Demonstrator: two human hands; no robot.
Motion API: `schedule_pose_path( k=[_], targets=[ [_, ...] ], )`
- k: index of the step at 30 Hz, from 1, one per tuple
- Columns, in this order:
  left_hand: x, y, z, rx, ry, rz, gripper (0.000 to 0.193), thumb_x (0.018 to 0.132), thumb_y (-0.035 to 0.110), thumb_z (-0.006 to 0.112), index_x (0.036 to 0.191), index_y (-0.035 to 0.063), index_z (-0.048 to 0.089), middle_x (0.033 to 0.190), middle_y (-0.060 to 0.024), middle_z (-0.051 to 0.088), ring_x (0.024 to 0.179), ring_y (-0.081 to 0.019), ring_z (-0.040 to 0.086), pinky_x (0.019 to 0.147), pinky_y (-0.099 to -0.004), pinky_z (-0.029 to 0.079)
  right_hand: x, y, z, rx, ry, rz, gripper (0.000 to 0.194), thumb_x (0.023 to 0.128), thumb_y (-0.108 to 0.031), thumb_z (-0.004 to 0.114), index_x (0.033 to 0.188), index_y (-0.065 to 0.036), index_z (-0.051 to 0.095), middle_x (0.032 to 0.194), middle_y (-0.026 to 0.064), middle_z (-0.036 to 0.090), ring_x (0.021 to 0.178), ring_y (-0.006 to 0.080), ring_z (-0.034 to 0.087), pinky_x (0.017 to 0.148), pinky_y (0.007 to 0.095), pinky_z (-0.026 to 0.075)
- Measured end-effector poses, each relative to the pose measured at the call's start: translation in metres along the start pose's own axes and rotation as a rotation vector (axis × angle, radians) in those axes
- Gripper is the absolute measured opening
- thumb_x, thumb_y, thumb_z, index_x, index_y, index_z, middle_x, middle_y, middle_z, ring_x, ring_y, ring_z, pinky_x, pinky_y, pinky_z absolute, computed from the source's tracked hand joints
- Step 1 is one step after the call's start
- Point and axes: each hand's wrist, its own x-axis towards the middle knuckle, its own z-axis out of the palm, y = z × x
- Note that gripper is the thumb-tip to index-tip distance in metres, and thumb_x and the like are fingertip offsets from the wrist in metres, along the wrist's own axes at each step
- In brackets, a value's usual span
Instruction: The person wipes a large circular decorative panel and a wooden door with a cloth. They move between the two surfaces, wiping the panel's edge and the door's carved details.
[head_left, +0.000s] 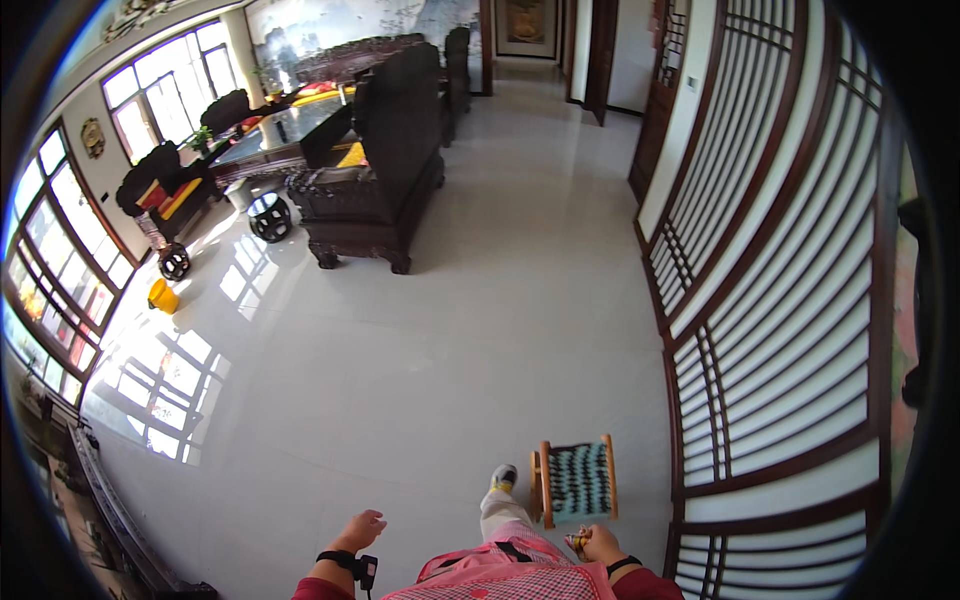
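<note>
My left hand (363, 529) hangs over the tiled floor with its fingers loosely apart and nothing in it. A black strap with a small device sits on that wrist. At lower right, my right hand (598, 543) is closed around a small yellow and dark object (576, 541), too small to identify. Just beyond that hand a folding stool (579, 481) with wooden rails and a woven teal and black seat stands on the floor; whether the hand touches it I cannot tell. A pink checked apron (495, 574) covers my front, and one shoe (503, 478) shows left of the stool.
A lattice partition (787, 322) runs along the right. Carved dark wooden seating (397, 157) and a long table (262, 139) stand at upper left, with a drum stool (269, 217) beside them. A yellow bucket (163, 297) is near the glazed doors. A corridor (525, 82) opens ahead.
</note>
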Motion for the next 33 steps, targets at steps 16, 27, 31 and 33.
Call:
schedule_pose_path(
  k=[16, 27, 31, 33],
  targets=[
    [0.208, 0.317, -0.092, 0.308, -0.015, 0.314, 0.039, 0.090, 0.030, 0.062, 0.119, 0.0045, 0.061, 0.104, -0.0151, 0.069, 0.099, -0.0305, 0.065, 0.087, -0.0387, 0.052, 0.238, -0.157, -0.230, 0.276, 0.262, -0.131, 0.045, 0.060, -0.019, 0.086, 0.094, -0.004, 0.062, 0.095, 0.0171, 0.067, 0.093, 0.0357, 0.065, 0.079, 0.0407, 0.051],
    [0.402, 0.515, -0.186, 0.443, -0.026, 0.646, 0.042, 0.088, 0.028, 0.066, 0.122, 0.0061, 0.059, 0.105, -0.0132, 0.068, 0.097, -0.0265, 0.065, 0.085, -0.0357, 0.052, 0.336, -0.230, -0.328, 0.507, 0.488, -0.020, 0.044, 0.072, -0.034, 0.077, 0.094, -0.001, 0.059, 0.090, 0.0173, 0.067, 0.086, 0.0325, 0.067, 0.079, 0.0384, 0.052],
    [0.415, 0.671, -0.173, 0.349, -0.367, 0.910, 0.054, 0.089, 0.027, 0.066, 0.136, 0.0069, 0.048, 0.125, -0.0172, 0.056, 0.109, -0.0283, 0.060, 0.091, -0.0364, 0.051, 0.360, -0.289, -0.383, 0.964, 0.378, -0.296, 0.041, 0.076, -0.026, 0.073, 0.102, 0.001, 0.056, 0.092, 0.0125, 0.065, 0.087, 0.0240, 0.066, 0.077, 0.0350, 0.053],
    [0.409, 0.735, -0.152, 0.343, -0.576, 1.034, 0.061, 0.091, 0.028, 0.066, 0.142, 0.0085, 0.041, 0.133, -0.0174, 0.049, 0.113, -0.0276, 0.058, 0.093, -0.0358, 0.050, 0.367, -0.324, -0.407, 1.117, 0.387, -0.482, 0.040, 0.077, -0.017, 0.071, 0.107, 0.000, 0.051, 0.095, 0.0085, 0.061, 0.090, 0.0188, 0.063, 0.080, 0.0337, 0.051]
  ],
)
